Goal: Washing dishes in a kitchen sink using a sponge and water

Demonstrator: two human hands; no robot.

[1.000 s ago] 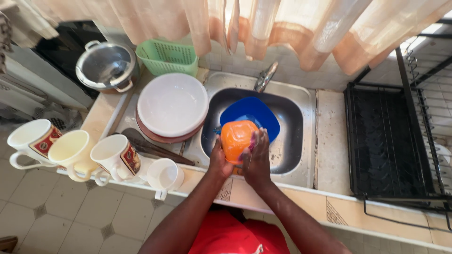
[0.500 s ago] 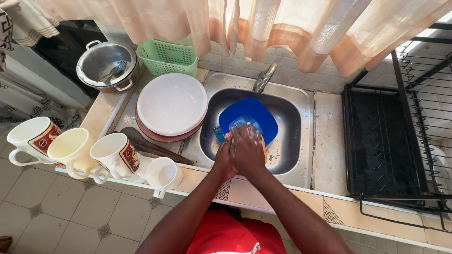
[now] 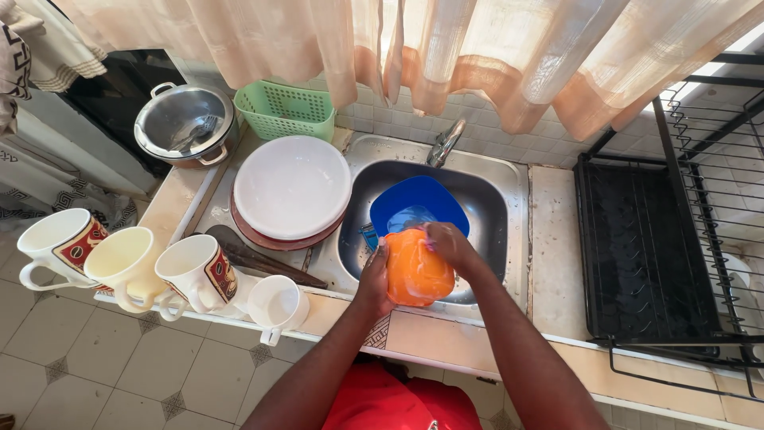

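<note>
One orange bowl (image 3: 417,275) over the front edge of the sink (image 3: 513,207), held up above a blue bowl (image 3: 418,203) lying in the basin. Left hand (image 3: 374,279) clenched on the orange bowl's left side, grip firm around the rim. Right hand (image 3: 450,245) pressed against the bowl's upper right; fingers curled, but cannot tell whether anything is held between palm and bowl. One tap (image 3: 446,142) at the back edge of the sink.

Left of the sink, one stack of plates (image 3: 293,187) on the bench (image 3: 171,209), white on top, a reddish one beneath. Four mugs along the bench's front-left edge: a patterned mug (image 3: 60,247), a cream mug (image 3: 123,267), a second patterned mug (image 3: 195,275) and a small white mug (image 3: 274,306). One dark wooden spoon (image 3: 255,259) between mugs and plates. One green basket (image 3: 286,110) and one steel pot (image 3: 185,123) at the back-left corner. One black dish rack (image 3: 645,255) on the right end of the bench.
</note>
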